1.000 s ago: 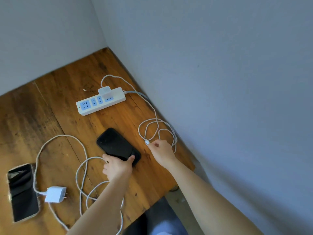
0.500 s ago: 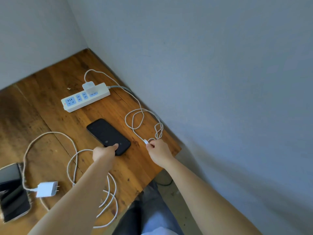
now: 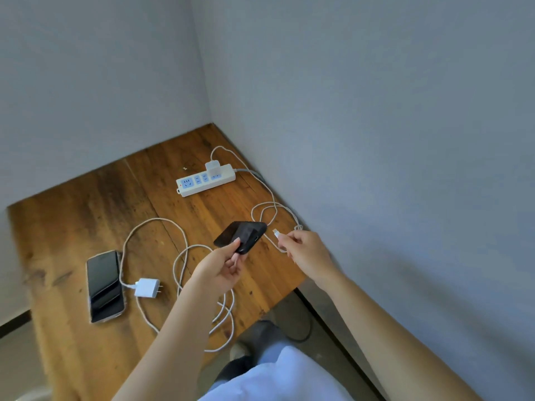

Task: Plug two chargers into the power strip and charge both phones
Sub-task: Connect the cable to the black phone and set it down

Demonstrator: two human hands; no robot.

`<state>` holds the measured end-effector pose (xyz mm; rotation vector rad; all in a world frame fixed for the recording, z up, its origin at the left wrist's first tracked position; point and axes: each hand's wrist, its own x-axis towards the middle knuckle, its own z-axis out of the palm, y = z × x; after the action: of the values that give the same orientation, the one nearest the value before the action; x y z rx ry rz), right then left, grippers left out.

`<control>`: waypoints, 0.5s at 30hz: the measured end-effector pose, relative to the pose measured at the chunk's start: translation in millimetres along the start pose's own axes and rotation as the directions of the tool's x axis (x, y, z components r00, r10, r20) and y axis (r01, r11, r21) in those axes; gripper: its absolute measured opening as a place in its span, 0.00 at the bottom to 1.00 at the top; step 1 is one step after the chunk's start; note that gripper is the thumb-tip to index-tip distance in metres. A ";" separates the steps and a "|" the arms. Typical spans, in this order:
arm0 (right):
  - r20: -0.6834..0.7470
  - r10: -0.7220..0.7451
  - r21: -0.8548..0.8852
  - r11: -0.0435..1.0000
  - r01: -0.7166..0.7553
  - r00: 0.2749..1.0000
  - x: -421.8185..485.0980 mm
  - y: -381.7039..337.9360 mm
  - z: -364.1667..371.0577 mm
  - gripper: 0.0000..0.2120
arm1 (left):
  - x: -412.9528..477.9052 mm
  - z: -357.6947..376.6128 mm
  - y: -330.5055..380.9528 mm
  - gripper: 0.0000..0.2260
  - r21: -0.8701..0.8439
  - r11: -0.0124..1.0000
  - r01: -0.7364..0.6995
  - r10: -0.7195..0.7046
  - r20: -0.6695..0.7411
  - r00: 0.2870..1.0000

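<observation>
Black and lifted off the worktop (image 3: 86, 227), one phone (image 3: 241, 235) sits pinched in our left hand (image 3: 223, 266), its end turned toward the cable plug (image 3: 276, 233) our right hand (image 3: 304, 250) grips just beside it, not yet touching. We count two phones, two chargers, one power strip (image 3: 205, 180). One charger (image 3: 212, 168) is seated in the strip at far right; the second charger (image 3: 147, 287) lies unplugged near left, beside the second phone (image 3: 104, 286). We judge neither phone charging yet.
</observation>
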<state>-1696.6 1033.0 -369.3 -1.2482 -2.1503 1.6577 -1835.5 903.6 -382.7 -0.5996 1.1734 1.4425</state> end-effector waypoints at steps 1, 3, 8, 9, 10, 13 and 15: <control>0.013 -0.022 0.017 1.000 0.021 1.000 -4.7 -7.1 -2.8 0.18 | -8.8 -2.2 -1.3 0.11 -0.027 1.000 -0.004 0.005 0.029 1.000; 0.045 -0.067 0.030 0.997 0.065 0.997 -11.6 -21.2 -6.3 0.16 | -23.0 -6.5 -3.5 0.13 -0.059 0.998 -0.026 0.030 0.074 0.997; 0.158 -0.148 -0.042 0.987 0.156 0.976 -17.4 -46.4 -1.2 0.13 | -41.6 -5.9 -2.9 0.15 -0.099 0.993 -0.071 0.081 0.092 0.993; 0.162 -0.154 -0.064 0.984 0.166 0.975 -16.4 -49.8 0.8 0.13 | -43.2 -4.6 -1.2 0.15 -0.110 0.991 -0.079 0.089 0.093 0.992; 0.159 -0.161 -0.082 0.981 0.176 0.974 -15.0 -52.7 2.6 0.14 | -44.0 -3.4 1.0 0.16 -0.118 0.989 -0.087 0.098 0.094 0.991; 0.127 -0.175 -0.102 0.977 0.188 0.976 -9.2 -58.2 6.8 0.16 | -44.9 -0.2 7.3 0.15 -0.128 0.985 -0.113 0.126 0.099 0.987; 0.101 -0.163 -0.103 0.980 0.173 0.982 -4.1 -61.6 7.6 0.15 | -44.1 1.5 12.3 0.14 -0.130 0.983 -0.126 0.139 0.095 0.986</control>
<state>-1729.8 1022.1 -318.0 -1.0017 -2.3587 1.5753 -1835.9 887.4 -339.9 -0.5326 1.0645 1.6497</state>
